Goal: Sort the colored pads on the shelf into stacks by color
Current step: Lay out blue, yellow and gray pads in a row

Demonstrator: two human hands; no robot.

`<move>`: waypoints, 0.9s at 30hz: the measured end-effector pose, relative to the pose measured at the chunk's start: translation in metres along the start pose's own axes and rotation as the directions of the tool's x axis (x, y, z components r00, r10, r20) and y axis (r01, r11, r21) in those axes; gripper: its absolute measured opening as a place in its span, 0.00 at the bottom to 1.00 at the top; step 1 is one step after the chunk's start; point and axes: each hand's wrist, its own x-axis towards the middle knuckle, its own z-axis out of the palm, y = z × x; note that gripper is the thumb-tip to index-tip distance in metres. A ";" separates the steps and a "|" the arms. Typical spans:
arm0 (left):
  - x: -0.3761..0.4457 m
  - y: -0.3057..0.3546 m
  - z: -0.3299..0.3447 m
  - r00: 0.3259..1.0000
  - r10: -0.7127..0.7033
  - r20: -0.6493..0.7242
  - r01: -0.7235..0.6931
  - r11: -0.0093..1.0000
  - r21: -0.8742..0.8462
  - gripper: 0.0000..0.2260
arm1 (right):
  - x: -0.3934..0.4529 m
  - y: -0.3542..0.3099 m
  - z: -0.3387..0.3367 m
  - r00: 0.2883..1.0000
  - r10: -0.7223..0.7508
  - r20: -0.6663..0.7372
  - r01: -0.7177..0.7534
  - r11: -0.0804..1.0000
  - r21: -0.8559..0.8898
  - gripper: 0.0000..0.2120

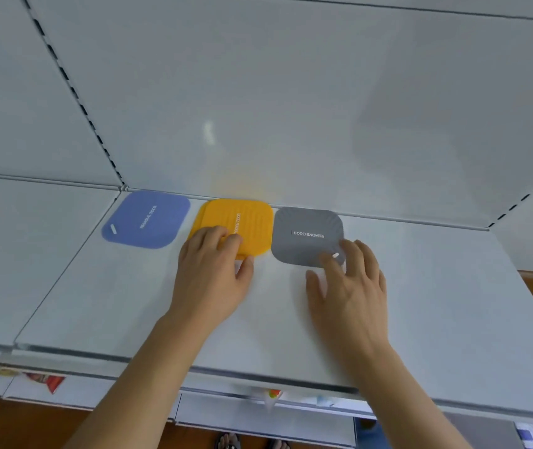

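Note:
Three square pads lie in a row at the back of the white shelf point(420, 286). A blue pad point(146, 218) is on the left, a yellow stack point(249, 222) in the middle, a grey pad point(307, 234) on the right. My left hand point(213, 273) grips the near edge of the yellow stack, fingers curled on top and thumb at its front edge. My right hand point(346, 283) has spread, straight fingers, and their tips rest on the grey pad's near right corner. A second yellow edge shows at the stack's left side.
The shelf's white back panel point(258, 108) rises right behind the pads. Slotted uprights point(74, 92) run down at left and right. The shelf's front edge point(193, 367) carries a price rail, with lower shelves and the floor below.

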 end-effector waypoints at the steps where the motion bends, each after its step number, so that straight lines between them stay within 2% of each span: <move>1: -0.007 0.000 -0.003 1.000 -0.004 -0.015 0.004 1.000 -0.001 0.18 | -0.008 -0.005 -0.001 0.999 -0.036 0.002 0.036 0.999 0.026 0.16; 6: -0.056 -0.017 -0.015 0.996 -0.034 -0.083 0.033 0.999 -0.010 0.17 | -0.040 -0.043 -0.003 0.983 -0.171 0.067 0.165 0.982 0.095 0.19; 12: -0.111 -0.058 -0.039 0.998 -0.059 -0.036 0.059 0.998 -0.002 0.19 | -0.073 -0.099 -0.014 0.953 -0.262 0.149 0.251 0.964 0.093 0.22; 17: -0.173 -0.110 -0.081 0.995 -0.096 -0.022 0.096 0.995 -0.007 0.20 | -0.106 -0.172 -0.018 0.920 -0.323 0.222 0.305 0.946 0.111 0.23; 19: -0.207 -0.138 -0.102 0.991 -0.135 -0.016 0.135 0.991 0.010 0.21 | -0.124 -0.206 -0.019 0.900 -0.360 0.247 0.339 0.933 0.124 0.24; 23: -0.270 -0.198 -0.135 0.968 -0.252 0.012 0.252 0.967 0.039 0.17 | -0.155 -0.279 -0.016 0.852 -0.435 0.292 0.390 0.899 0.200 0.23; 27: -0.317 -0.256 -0.165 0.925 -0.379 0.022 0.378 0.925 0.026 0.16 | -0.181 -0.356 -0.002 0.752 -0.564 0.340 0.503 0.825 0.257 0.19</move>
